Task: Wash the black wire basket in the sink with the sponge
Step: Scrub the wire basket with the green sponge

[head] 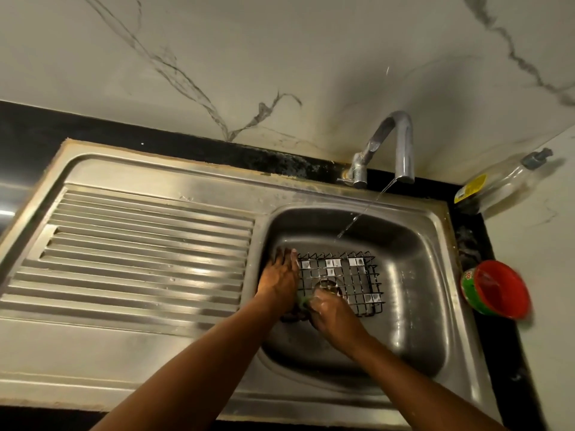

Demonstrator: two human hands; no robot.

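Scrubbing looks to be the step in hand: the black wire basket [342, 279] lies flat on the bottom of the sink [420, 275], open side up, towards the near-left part of the basin. Its near-left corner is hidden under the hands.

The left hand [278, 275] lies over the basket's left edge with its fingers fairly straight and pointing away from the person. It seems to be pressing there so the light wire frame does not slide while it is rubbed. Whether the thumb hooks a wire I cannot tell.

The right hand [329, 309] is curled round a green sponge [303, 301], soapy and wet, and works it against the basket's near edge, just beside the left wrist.

A thin stream of water [364, 209] slants from the tap [395, 144] and lands on the basin floor behind the basket, not on it. That placement probably keeps the suds on the wires until it is time to rinse.

A pump bottle [497, 181] leans in the corner on the dark worktop [485, 241], and a red tub [497, 290] stands to the right of the basin, both within reach of the right hand. The ribbed draining board [140, 244] lies to the left, a likely place for the basket once it is clean.

The far and right sides of the basket show no foam that I can see, so most of the washing seems yet to be done.
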